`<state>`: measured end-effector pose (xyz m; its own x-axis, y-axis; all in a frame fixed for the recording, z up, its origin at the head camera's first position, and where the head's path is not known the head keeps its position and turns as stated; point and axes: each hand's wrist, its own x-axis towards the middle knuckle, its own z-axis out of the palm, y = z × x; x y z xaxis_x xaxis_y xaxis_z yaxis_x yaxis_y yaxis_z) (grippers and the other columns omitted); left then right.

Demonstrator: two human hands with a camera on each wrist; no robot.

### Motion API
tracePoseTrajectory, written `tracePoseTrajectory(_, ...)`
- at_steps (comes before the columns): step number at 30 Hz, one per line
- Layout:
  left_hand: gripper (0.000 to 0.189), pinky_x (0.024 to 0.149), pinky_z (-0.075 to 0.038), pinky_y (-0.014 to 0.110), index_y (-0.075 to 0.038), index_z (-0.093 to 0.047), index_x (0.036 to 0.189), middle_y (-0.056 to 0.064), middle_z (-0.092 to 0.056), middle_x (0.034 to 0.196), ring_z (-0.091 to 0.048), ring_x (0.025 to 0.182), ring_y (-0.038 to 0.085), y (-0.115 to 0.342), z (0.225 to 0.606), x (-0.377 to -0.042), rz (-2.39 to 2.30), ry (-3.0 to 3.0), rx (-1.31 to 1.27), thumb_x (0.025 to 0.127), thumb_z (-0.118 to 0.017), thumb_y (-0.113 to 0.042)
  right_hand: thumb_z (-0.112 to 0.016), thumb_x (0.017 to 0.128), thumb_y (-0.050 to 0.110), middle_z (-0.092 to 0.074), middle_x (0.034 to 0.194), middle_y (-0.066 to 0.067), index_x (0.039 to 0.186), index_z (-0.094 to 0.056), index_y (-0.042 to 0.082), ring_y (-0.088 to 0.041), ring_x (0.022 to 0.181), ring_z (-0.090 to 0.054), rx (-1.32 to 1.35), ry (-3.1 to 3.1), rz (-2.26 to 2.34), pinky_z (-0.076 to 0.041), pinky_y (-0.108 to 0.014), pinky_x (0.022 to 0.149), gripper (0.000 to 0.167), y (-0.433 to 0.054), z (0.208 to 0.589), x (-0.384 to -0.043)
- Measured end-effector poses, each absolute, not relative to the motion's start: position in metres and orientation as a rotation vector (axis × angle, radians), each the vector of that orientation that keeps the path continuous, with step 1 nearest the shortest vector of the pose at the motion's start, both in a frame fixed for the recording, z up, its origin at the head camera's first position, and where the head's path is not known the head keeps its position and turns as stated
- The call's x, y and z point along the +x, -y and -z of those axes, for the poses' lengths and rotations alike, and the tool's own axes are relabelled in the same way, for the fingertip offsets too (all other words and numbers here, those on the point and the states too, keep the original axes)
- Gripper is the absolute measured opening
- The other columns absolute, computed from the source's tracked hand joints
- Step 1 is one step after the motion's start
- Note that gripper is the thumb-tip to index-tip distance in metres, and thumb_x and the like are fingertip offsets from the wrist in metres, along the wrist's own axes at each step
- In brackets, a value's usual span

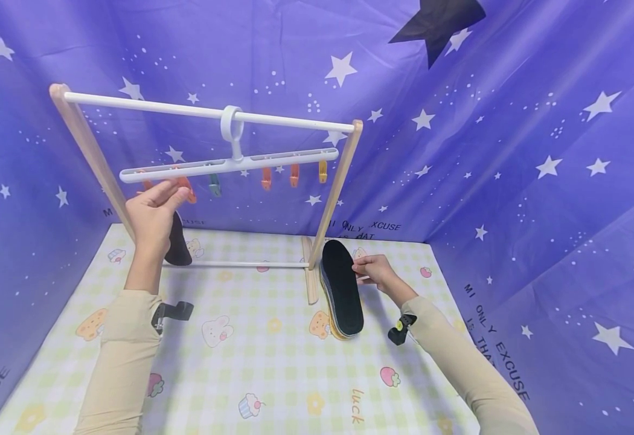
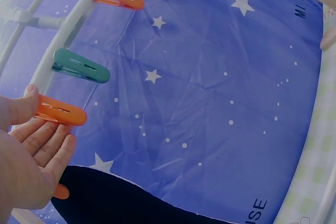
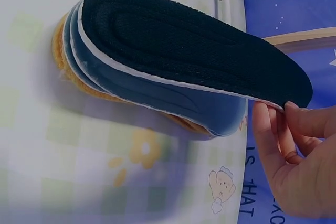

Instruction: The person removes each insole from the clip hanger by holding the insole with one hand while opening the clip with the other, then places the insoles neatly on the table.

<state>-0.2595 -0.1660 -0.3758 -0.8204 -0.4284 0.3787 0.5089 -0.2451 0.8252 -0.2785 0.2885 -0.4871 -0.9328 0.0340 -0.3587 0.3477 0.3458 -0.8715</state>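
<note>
A pale clip hanger [image 1: 273,161] hangs from the rack's top bar, with a row of coloured clips under it. My left hand [image 1: 151,222] pinches an orange clip [image 2: 62,110] near its left end, thumb on one side and fingers beneath. Below that hand, a dark insole [image 1: 179,243] hangs at the hanger's far-left orange clip, partly hidden by the hand. My right hand [image 1: 378,272] pinches one end edge of a black insole [image 3: 184,45], tilted up at that end. Beneath it lie blue-grey insoles [image 3: 157,94] and a yellow-brown one [image 3: 62,59].
A wooden rack [image 1: 332,199] with white bars stands at the back of the checked tablecloth [image 1: 230,374]. Its right foot [image 1: 311,284] lies just left of the insole stack. Green [image 1: 215,185] and yellow [image 1: 323,171] clips hang among the orange ones. Purple star-patterned curtains surround the table.
</note>
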Motion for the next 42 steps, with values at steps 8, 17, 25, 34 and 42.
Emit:
tracePoseTrajectory(8,0.026,0.079,-0.060,0.015,0.017,-0.070,0.110,-0.002,-0.080,0.082,-0.075,0.067,0.010,0.166,0.376,-0.259,2.093,1.434,-0.100,0.085,-0.075,0.011,-0.064,0.096,-0.002,-0.068,0.077,0.004,0.122,-0.063,-0.016,-0.008,0.068,-0.063,0.381,-2.337,1.609,-0.066,-0.035,0.074,0.030,-0.289,0.489,-0.279)
tracePoseTrajectory(17,0.026,0.078,-0.060,0.015,0.018,-0.069,0.110,-0.002,-0.080,0.082,-0.075,0.067,0.010,0.166,0.375,-0.258,2.091,1.437,-0.103,0.086,-0.074,0.011,-0.064,0.096,-0.003,-0.068,0.074,0.003,0.117,-0.065,-0.016,-0.008,0.067,-0.063,0.375,-2.337,1.603,-0.065,-0.038,0.077,0.026,-0.286,0.493,-0.280)
tracePoseTrajectory(25,0.026,0.083,-0.058,0.015,0.015,-0.071,0.110,-0.004,-0.080,0.082,-0.075,0.068,0.009,0.166,0.375,-0.258,2.072,1.474,-0.085,0.086,-0.075,0.009,-0.066,0.094,-0.003,-0.068,0.072,0.004,0.114,-0.067,-0.016,-0.010,0.066,-0.064,0.363,-2.383,1.584,-0.064,-0.030,0.066,0.024,-0.286,0.499,-0.281)
tracePoseTrajectory(34,0.025,0.079,-0.059,0.016,0.016,-0.071,0.109,-0.003,-0.080,0.081,-0.075,0.068,0.009,0.166,0.374,-0.258,2.066,1.475,-0.099,0.086,-0.075,0.009,-0.066,0.094,-0.003,-0.071,0.076,-0.002,0.112,-0.068,-0.017,-0.013,0.068,-0.067,0.338,-2.472,1.526,-0.062,-0.026,0.060,0.022,-0.280,0.497,-0.278)
tracePoseTrajectory(42,0.025,0.081,-0.058,0.016,0.016,-0.071,0.110,-0.003,-0.080,0.082,-0.074,0.068,0.010,0.166,0.374,-0.258,2.074,1.474,-0.094,0.086,-0.075,0.009,-0.068,0.092,-0.003,-0.074,0.079,-0.008,0.106,-0.071,-0.016,-0.013,0.064,-0.068,0.263,-2.559,1.480,-0.060,-0.023,0.056,0.019,-0.280,0.502,-0.279)
